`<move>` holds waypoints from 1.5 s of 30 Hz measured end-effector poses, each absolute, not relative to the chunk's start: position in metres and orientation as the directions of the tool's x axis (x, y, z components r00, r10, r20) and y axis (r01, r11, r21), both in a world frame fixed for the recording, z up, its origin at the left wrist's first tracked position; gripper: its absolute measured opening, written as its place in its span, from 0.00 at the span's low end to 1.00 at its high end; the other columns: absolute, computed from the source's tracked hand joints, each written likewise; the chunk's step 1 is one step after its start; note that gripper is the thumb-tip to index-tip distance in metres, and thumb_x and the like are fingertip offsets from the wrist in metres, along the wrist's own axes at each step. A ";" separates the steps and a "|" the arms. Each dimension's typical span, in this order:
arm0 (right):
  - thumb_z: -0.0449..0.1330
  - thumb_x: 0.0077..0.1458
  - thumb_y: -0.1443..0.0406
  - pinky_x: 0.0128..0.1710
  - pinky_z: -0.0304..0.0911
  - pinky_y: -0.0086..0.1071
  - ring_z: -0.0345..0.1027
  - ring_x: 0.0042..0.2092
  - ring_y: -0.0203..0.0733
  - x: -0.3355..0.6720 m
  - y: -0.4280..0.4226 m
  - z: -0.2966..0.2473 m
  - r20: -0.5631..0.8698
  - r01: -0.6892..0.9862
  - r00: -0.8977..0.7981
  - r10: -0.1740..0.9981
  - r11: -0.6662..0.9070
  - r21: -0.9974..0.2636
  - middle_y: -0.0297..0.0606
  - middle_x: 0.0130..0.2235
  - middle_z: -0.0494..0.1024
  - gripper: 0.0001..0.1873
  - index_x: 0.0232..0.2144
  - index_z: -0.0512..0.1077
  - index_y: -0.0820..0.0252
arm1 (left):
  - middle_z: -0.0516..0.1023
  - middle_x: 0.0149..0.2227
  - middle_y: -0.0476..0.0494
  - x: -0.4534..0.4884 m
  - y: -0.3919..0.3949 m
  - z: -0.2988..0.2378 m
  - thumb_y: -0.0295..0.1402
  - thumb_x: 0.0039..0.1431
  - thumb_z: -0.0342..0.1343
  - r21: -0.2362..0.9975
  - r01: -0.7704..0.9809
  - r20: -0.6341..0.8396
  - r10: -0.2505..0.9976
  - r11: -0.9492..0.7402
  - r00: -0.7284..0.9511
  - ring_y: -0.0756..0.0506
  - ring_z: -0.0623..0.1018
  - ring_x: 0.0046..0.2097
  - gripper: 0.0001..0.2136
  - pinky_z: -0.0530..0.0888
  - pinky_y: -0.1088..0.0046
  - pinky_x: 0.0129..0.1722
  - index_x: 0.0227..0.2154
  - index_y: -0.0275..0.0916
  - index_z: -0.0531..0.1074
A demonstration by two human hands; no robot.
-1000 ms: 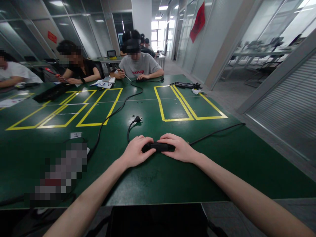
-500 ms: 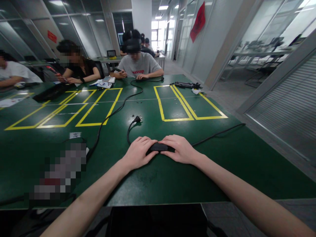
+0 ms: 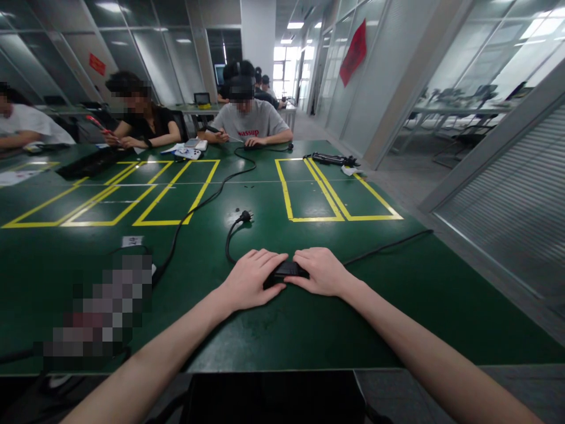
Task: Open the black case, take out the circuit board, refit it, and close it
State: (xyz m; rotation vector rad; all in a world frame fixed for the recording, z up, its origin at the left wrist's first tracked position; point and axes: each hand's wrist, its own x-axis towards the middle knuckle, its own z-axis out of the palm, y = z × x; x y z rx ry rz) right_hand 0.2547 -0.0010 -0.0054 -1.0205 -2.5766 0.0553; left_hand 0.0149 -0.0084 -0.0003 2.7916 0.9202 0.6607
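Note:
A black power adapter (image 3: 286, 269) lies on the green table (image 3: 282, 335) in front of me, with only its middle showing between my hands. My left hand (image 3: 255, 278) is closed around the left end, fingers over the far side and thumb along the near side. On the right end, my right hand (image 3: 321, 272) grips it the same way. From the left end a short cord curls away to a black plug (image 3: 245, 217). A thin black cable (image 3: 388, 246) runs off to the right from under my right hand.
A blurred-out power strip (image 3: 101, 306) lies at the left with a long black cord (image 3: 176, 241). Yellow tape rectangles (image 3: 315, 220) mark the table. A black folded tripod (image 3: 333, 159) rests at the far right. Across the table, people (image 3: 251, 118) sit working with small items.
My left hand has opened slightly at the thumb and fingertips, and my right hand has shifted a little along the adapter. The view has tilted slightly.

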 end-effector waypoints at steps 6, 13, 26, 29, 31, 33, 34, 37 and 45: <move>0.58 0.66 0.47 0.35 0.60 0.34 0.73 0.35 0.43 0.254 -0.005 -0.002 0.257 0.658 -0.705 0.661 0.745 -0.111 0.41 0.35 0.78 0.22 0.36 0.73 0.60 | 0.82 0.45 0.39 0.017 -0.005 -0.006 0.35 0.72 0.52 0.171 0.514 0.373 0.538 -0.840 0.756 0.41 0.80 0.47 0.12 0.74 0.62 0.49 0.53 0.38 0.71; 0.55 0.69 0.50 0.34 0.61 0.34 0.72 0.34 0.43 0.253 -0.005 -0.004 0.269 0.628 -0.716 0.644 0.763 -0.153 0.41 0.33 0.78 0.20 0.37 0.73 0.60 | 0.82 0.46 0.39 0.015 -0.005 -0.008 0.39 0.70 0.55 0.213 0.532 0.401 0.569 -0.820 0.718 0.41 0.80 0.46 0.14 0.74 0.63 0.47 0.52 0.37 0.73; 0.59 0.66 0.55 0.34 0.62 0.32 0.75 0.35 0.42 0.257 -0.004 -0.004 0.333 0.577 -0.696 0.637 0.771 -0.270 0.40 0.36 0.79 0.15 0.40 0.76 0.60 | 0.83 0.42 0.42 0.011 -0.001 -0.005 0.40 0.65 0.63 0.241 0.602 0.388 0.644 -0.761 0.659 0.42 0.80 0.41 0.14 0.72 0.65 0.43 0.48 0.38 0.75; 0.62 0.64 0.54 0.35 0.63 0.32 0.76 0.37 0.42 0.258 -0.003 -0.002 0.331 0.551 -0.705 0.628 0.778 -0.303 0.39 0.38 0.80 0.16 0.45 0.76 0.59 | 0.83 0.36 0.44 0.010 -0.001 -0.005 0.39 0.65 0.63 0.225 0.599 0.375 0.636 -0.768 0.675 0.44 0.79 0.38 0.10 0.70 0.66 0.40 0.43 0.39 0.77; 0.63 0.63 0.55 0.35 0.64 0.32 0.76 0.37 0.42 0.258 -0.004 -0.001 0.317 0.544 -0.707 0.632 0.773 -0.328 0.39 0.39 0.80 0.15 0.46 0.76 0.58 | 0.82 0.35 0.45 0.010 0.000 -0.005 0.38 0.65 0.63 0.213 0.598 0.375 0.629 -0.773 0.680 0.44 0.79 0.38 0.09 0.70 0.66 0.39 0.42 0.39 0.78; 0.62 0.64 0.57 0.35 0.64 0.32 0.77 0.37 0.42 0.258 -0.005 0.000 0.304 0.551 -0.705 0.641 0.765 -0.334 0.39 0.38 0.80 0.13 0.45 0.76 0.59 | 0.82 0.36 0.44 0.009 0.000 -0.005 0.40 0.65 0.63 0.224 0.582 0.379 0.620 -0.782 0.687 0.43 0.79 0.39 0.10 0.71 0.66 0.40 0.43 0.39 0.78; 0.61 0.65 0.57 0.35 0.64 0.32 0.77 0.37 0.42 0.258 -0.005 0.000 0.303 0.555 -0.704 0.642 0.764 -0.329 0.39 0.38 0.80 0.12 0.44 0.76 0.59 | 0.82 0.38 0.43 0.008 0.001 -0.004 0.41 0.65 0.63 0.236 0.567 0.379 0.612 -0.789 0.694 0.43 0.79 0.40 0.11 0.72 0.66 0.41 0.44 0.39 0.77; 0.60 0.66 0.57 0.34 0.64 0.32 0.77 0.36 0.42 0.258 -0.006 0.001 0.325 0.560 -0.704 0.631 0.775 -0.292 0.39 0.38 0.81 0.13 0.45 0.76 0.60 | 0.82 0.40 0.42 0.007 0.001 -0.002 0.42 0.68 0.60 0.257 0.522 0.391 0.581 -0.813 0.714 0.43 0.80 0.42 0.13 0.73 0.67 0.43 0.48 0.39 0.77; 0.57 0.69 0.54 0.36 0.69 0.36 0.78 0.37 0.46 0.255 -0.005 -0.007 0.510 0.561 -0.662 0.549 0.814 -0.149 0.45 0.39 0.82 0.16 0.44 0.76 0.61 | 0.82 0.43 0.39 0.007 0.000 -0.002 0.42 0.68 0.58 0.226 0.529 0.476 0.567 -0.818 0.673 0.41 0.80 0.44 0.16 0.75 0.64 0.45 0.52 0.37 0.75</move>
